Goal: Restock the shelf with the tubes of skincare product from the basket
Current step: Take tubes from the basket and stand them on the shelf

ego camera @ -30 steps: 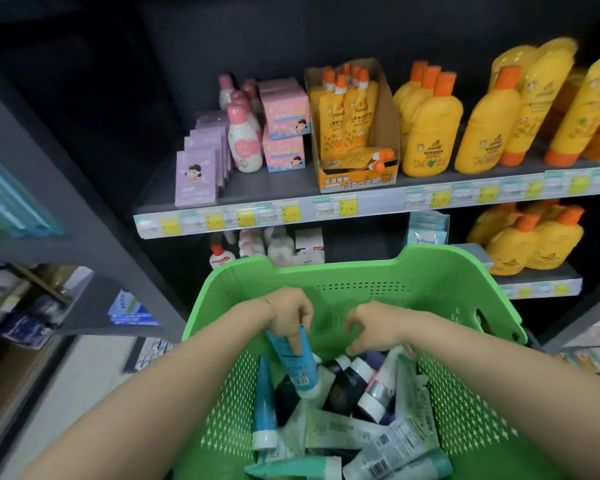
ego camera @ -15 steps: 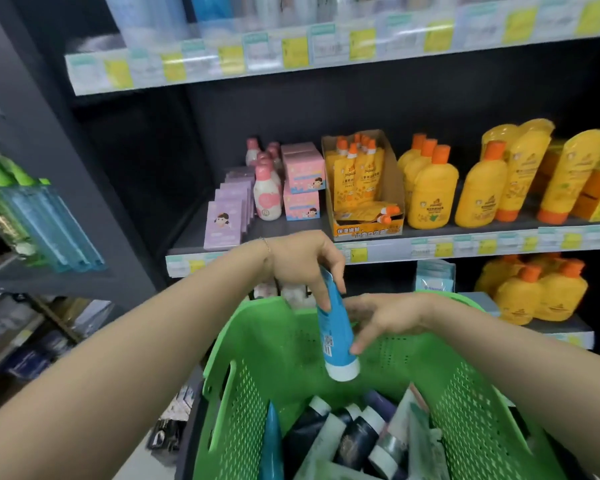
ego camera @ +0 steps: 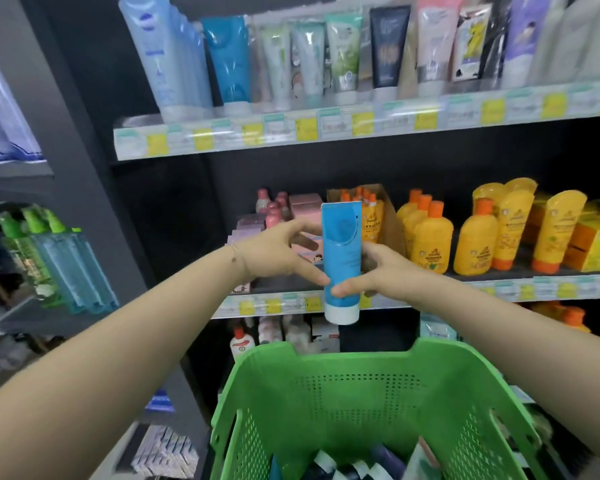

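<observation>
My left fingers and right fingers now grip the blue tube, lifted out of the basket; I think shelving comes next.

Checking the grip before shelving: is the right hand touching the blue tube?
Touching. The head view shows the right hand curled round the blue tube, its thumb pressed on the front.

We get bright, even light on the goods, with glare streaking the tubes on the top shelf; the recesses behind are dark. Blur smears the price labels and the basket bottom, and straight lines bow near the edges.
</observation>
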Demonstrator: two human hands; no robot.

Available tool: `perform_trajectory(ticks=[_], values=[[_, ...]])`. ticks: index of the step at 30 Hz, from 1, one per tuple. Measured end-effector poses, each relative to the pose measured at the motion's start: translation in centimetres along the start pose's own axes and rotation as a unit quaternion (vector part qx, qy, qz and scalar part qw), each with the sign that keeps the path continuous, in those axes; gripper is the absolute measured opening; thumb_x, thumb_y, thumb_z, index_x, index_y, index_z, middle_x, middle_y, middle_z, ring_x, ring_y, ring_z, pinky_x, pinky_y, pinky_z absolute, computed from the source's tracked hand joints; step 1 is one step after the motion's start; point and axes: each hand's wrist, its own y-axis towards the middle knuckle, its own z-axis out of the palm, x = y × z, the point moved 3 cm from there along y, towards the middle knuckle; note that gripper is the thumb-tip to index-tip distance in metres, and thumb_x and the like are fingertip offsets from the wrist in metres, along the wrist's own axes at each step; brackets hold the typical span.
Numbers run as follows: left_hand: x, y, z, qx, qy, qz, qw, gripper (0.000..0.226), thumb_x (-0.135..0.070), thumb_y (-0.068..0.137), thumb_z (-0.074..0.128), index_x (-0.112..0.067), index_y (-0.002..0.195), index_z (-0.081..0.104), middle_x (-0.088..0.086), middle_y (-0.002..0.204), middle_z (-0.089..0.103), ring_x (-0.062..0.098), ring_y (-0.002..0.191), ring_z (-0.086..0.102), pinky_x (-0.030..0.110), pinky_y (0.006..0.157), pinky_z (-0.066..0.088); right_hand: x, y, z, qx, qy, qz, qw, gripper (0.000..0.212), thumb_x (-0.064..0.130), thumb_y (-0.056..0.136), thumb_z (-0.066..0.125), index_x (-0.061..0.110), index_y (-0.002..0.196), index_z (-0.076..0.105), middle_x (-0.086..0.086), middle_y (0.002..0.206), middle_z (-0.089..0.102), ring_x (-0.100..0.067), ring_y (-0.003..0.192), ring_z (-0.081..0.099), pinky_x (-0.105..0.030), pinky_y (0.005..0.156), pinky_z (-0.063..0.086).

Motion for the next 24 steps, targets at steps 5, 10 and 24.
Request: perform_trajectory(ticks=[5, 10, 24], values=[[-0.5, -0.1, -0.5, -0.036, -0.002, -0.020, 0.999, 0.077, -0.032, 0.045, 0.087, -0.022, 0.114, 0.056, -0.003, 0.114, 0.062, 0.013, 0.103, 0.062, 0.040, 0.094, 0.052, 4.8, 0.8, -1.4, -0.063, -0.014, -0.048, 0.997, 0.055, 0.022, 0.065, 0.085, 0.026, 0.112, 0.058, 0.008, 0.106, 0.069, -0.001, 0.089, 0.068, -0.018, 0.070, 0.055], [-2.8, -0.1, -2.2, -0.078, -0.062, 0.027, 0.995, 0.059, -0.018, 0.057, 0.089, -0.022, 0.106, 0.056, 0.001, 0.107, 0.067, 0.010, 0.092, 0.062, 0.024, 0.071, 0.050, 8.6, 1.2, -2.4, -0.102, -0.062, -0.049, 0.992, 0.064, 0.031, 0.060, 0.087, 0.021, 0.116, 0.058, 0.006, 0.106, 0.069, -0.010, 0.093, 0.068, -0.022, 0.068, 0.053], [-8.7, -0.4, -8.2, -0.211, -0.171, 0.084, 0.959, 0.045, 0.000, 0.068, 0.080, -0.016, 0.093, 0.045, 0.004, 0.092, 0.069, 0.015, 0.076, 0.063, 0.024, 0.059, 0.047, 16.8, 2.9, -3.8, -0.161, -0.022, -0.060, 0.985, 0.049, 0.032, 0.063, 0.085, 0.024, 0.108, 0.065, 0.003, 0.098, 0.073, -0.016, 0.088, 0.069, -0.033, 0.075, 0.053]])
